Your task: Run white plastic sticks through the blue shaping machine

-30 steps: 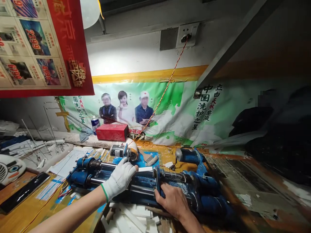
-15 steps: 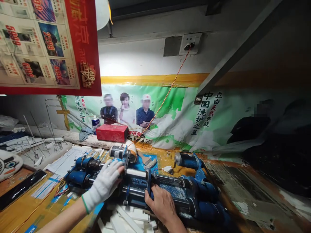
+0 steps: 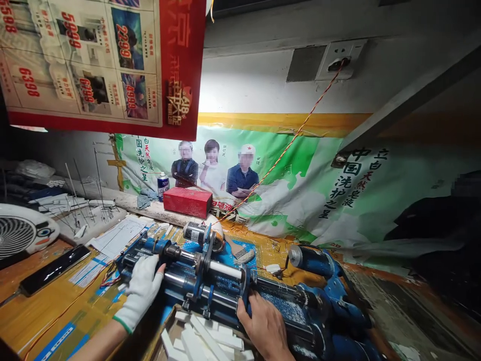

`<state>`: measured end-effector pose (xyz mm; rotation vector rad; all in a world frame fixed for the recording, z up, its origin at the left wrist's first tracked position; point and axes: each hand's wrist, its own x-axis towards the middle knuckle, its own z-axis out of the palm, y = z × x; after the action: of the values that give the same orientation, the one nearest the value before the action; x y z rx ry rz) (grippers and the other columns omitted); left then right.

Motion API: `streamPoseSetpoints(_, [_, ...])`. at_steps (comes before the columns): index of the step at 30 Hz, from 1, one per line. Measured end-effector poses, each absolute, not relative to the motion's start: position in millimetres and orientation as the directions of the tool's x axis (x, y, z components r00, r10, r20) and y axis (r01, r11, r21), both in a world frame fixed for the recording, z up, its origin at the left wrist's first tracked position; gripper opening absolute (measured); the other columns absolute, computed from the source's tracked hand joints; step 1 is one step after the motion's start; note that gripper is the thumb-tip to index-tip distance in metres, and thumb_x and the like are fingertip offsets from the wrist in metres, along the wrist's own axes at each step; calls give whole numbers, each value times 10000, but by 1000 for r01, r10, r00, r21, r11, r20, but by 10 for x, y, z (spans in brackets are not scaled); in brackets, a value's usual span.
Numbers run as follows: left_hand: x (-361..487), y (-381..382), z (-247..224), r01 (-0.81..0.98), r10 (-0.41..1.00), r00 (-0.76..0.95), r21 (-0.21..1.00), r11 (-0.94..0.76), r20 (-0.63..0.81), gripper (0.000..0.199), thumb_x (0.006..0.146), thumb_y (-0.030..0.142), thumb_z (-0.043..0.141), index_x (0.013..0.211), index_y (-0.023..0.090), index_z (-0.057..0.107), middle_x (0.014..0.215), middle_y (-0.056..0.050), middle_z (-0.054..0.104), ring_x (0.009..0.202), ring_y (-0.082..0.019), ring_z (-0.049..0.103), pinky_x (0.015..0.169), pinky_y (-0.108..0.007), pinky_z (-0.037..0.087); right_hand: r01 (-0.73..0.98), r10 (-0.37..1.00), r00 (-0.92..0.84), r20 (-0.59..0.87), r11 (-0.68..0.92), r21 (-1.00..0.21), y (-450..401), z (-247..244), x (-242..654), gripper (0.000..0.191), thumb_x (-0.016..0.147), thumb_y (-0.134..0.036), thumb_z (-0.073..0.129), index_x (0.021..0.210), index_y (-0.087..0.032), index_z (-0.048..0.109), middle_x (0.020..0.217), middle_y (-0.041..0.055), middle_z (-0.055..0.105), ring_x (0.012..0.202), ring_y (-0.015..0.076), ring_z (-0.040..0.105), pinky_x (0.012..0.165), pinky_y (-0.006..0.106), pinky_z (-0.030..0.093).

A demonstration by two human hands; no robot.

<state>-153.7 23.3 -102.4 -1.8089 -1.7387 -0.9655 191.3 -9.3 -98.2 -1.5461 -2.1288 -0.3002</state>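
I have the bare right hand point(image 3: 263, 323) closed about the near edge of the right plate point(image 3: 245, 282) on the machine point(image 3: 225, 297), thumb on the left side, fingers bent round the right; I cannot tell how tightly. The white bar point(image 3: 226, 269) lies just beyond that grip and to its left, spanning the space from this plate to the left plate point(image 3: 203, 265). My gloved left hand point(image 3: 143, 285) lies loosely over the machine's left end, fingers out, well left of the bar. Nearest me, white strips point(image 3: 205, 341) lie heaped between the hands. Beyond the machine sits a brush point(image 3: 242, 252); farther left, a red box point(image 3: 188, 202).
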Motion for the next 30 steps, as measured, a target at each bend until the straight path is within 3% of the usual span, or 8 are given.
streamPoseSetpoints(5, [-1185,130,-982,985,682,-9,124,-120,732,264,871,330,439,1081,176,479,1026,-104,623,1037,-262,553,936,-414,454,937,825,-226,518,329,-116,-102,-986,1888,230,898,-318,367,847,-206,562,766,30,603,707,174,572,667,295,348])
streamPoseSetpoints(9, [-1025,163,-981,978,645,13,126,-169,764,210,871,304,436,1042,193,480,963,-88,618,950,-248,576,869,-411,472,936,805,-218,552,333,-115,-102,-995,1885,230,896,-313,369,839,-204,563,752,25,595,692,162,558,666,287,335])
streamPoseSetpoints(14, [-1082,326,-1134,968,554,109,40,-249,825,164,865,290,400,906,182,516,738,-52,558,705,-212,540,732,-395,450,927,781,-259,568,367,-82,-91,-1008,1931,188,883,-329,428,830,-204,558,742,10,588,671,139,541,638,263,311])
streamPoseSetpoints(23, [-1712,449,-1148,967,551,181,-47,-249,815,173,860,283,414,924,160,517,774,-52,547,754,-203,517,749,-356,429,923,761,-268,590,378,-69,-83,-1060,1944,185,881,-344,442,826,-206,553,724,2,571,661,140,526,644,267,295])
streamPoseSetpoints(30, [-2039,486,-1152,979,543,120,-8,-204,831,216,863,349,420,898,164,527,755,-52,543,737,-201,522,726,-346,451,926,748,-259,611,373,-64,-71,-1066,1945,193,880,-343,431,812,-207,551,723,0,569,664,140,524,646,269,286])
